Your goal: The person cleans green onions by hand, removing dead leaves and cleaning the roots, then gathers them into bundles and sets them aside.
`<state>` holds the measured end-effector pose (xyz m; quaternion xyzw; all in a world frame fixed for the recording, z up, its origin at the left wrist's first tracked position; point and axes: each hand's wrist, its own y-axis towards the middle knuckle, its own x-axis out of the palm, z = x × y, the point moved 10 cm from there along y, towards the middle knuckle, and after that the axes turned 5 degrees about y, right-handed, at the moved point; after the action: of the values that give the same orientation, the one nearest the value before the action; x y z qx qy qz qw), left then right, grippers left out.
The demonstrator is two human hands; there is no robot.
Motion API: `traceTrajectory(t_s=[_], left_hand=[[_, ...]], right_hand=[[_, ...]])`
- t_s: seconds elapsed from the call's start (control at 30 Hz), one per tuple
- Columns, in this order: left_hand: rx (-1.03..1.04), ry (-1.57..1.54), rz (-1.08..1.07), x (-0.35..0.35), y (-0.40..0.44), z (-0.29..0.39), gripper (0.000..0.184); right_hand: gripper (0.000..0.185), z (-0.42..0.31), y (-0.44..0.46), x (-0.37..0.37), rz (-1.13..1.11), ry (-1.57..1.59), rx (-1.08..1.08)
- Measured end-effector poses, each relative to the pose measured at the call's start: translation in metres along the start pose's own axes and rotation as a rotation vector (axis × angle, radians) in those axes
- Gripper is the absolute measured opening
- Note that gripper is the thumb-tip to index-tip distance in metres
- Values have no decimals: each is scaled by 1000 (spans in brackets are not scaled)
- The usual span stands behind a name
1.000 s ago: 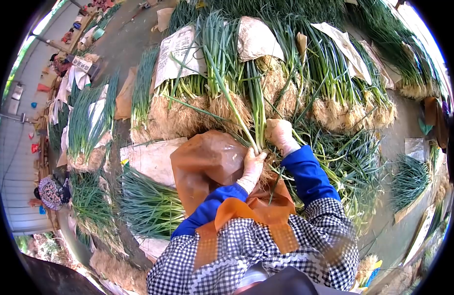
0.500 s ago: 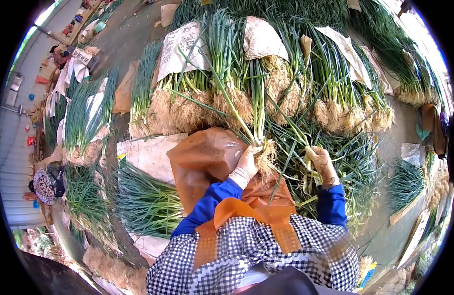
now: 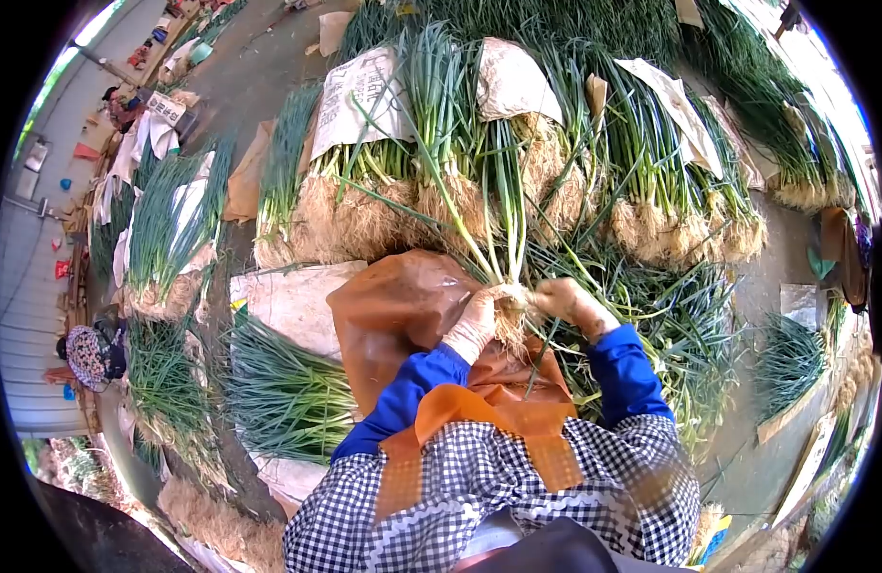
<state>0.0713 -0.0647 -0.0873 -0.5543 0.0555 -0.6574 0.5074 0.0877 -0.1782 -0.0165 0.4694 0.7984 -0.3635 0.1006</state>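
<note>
My left hand [image 3: 476, 320] is closed around the lower stems of a few green onions [image 3: 503, 229], just above their shaggy pale roots [image 3: 510, 329]. Their white stalks fan upward and the green leaves stretch away from me. My right hand [image 3: 570, 304] has its fingers pinched at the base of the same onions, close to the left fingertips; the exact bit between them is partly hidden. Under the hands lies an orange-brown plastic sheet [image 3: 388, 296] over my lap. Loose leaves and peelings [image 3: 670, 325] are heaped to the right.
Rows of green onions [image 3: 364, 205] with roots toward me lie ahead, partly covered by white sacks [image 3: 362, 100]. More green onions [image 3: 288, 387] lie at my left beside a pale sack [image 3: 297, 301]. Another person [image 3: 95, 355] sits at far left. Concrete floor [image 3: 278, 48] shows between piles.
My right hand has moved left and slightly inward, from over the leaf heap to the onion base. My left hand still holds the onions, nearly in place.
</note>
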Motion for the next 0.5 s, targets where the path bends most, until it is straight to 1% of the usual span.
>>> traceTrajectory(t_s=[0.07, 0.1, 0.13, 0.17, 0.2, 0.23, 0.27, 0.33, 0.37, 0.4, 0.43, 0.47, 0.5], left_hand=[[99, 28, -71, 4, 0, 9, 16], [91, 49, -48, 11, -4, 9, 14], [78, 49, -50, 17, -9, 4, 14], [202, 152, -42, 22, -12, 14, 14], [337, 250, -33, 26, -11, 25, 14], [267, 203, -88, 29, -7, 16, 14], [323, 331, -8, 25, -2, 15, 14], [429, 472, 21, 14, 7, 16, 17], [443, 458, 49, 8, 5, 18, 22], [447, 457, 54, 13, 2, 21, 22], [467, 395, 93, 14, -2, 24, 20], [480, 333, 135, 12, -7, 23, 19], [563, 259, 98, 18, -13, 30, 18]], right_hand=[[26, 11, -26, 6, -14, -178, -358], [38, 43, -23, -2, -109, -562, 181], [43, 52, -35, -37, 110, -426, 327], [42, 57, -27, -37, 286, -106, 202], [41, 42, -26, -49, 455, 208, 60], [39, 40, -14, -36, 371, 464, 74], [36, 26, 1, -16, 314, 807, -17], [35, 2, 7, -10, 337, 494, -29], [33, 8, 14, -10, 398, 469, -64], [32, 7, 18, -11, 457, 443, -99], [30, 13, 17, -12, 524, 302, -54], [31, 2, 9, -16, 579, 282, -98], [30, 14, 12, -10, 603, 369, -38]])
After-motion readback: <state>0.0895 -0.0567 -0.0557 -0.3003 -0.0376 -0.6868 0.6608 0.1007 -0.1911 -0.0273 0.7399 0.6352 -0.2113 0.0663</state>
